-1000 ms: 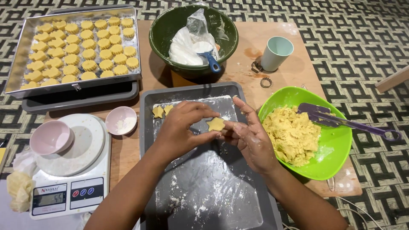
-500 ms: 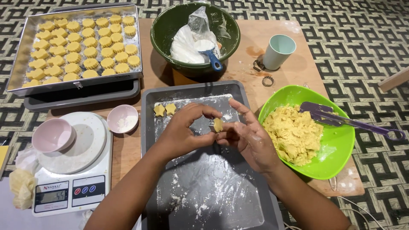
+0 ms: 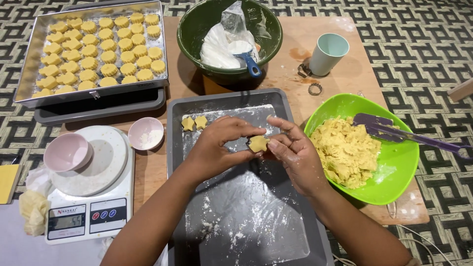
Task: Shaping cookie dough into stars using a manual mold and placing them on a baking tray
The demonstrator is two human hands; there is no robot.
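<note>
Right now both sets of fingertips pinch one small dough piece [image 3: 257, 143], my left hand [image 3: 221, 148] and right hand [image 3: 295, 157] meeting above the grey baking tray [image 3: 246, 231]. Two shaped pieces [image 3: 193, 122] sit at the tray's eleven o'clock; most of it is bare, floured. At three o'clock the green bowl [image 3: 394, 182] holds plenty of dough. At ten, a silver tray [image 3: 29, 64] is nearly filled with cookies. The piece's underside is hidden.
</note>
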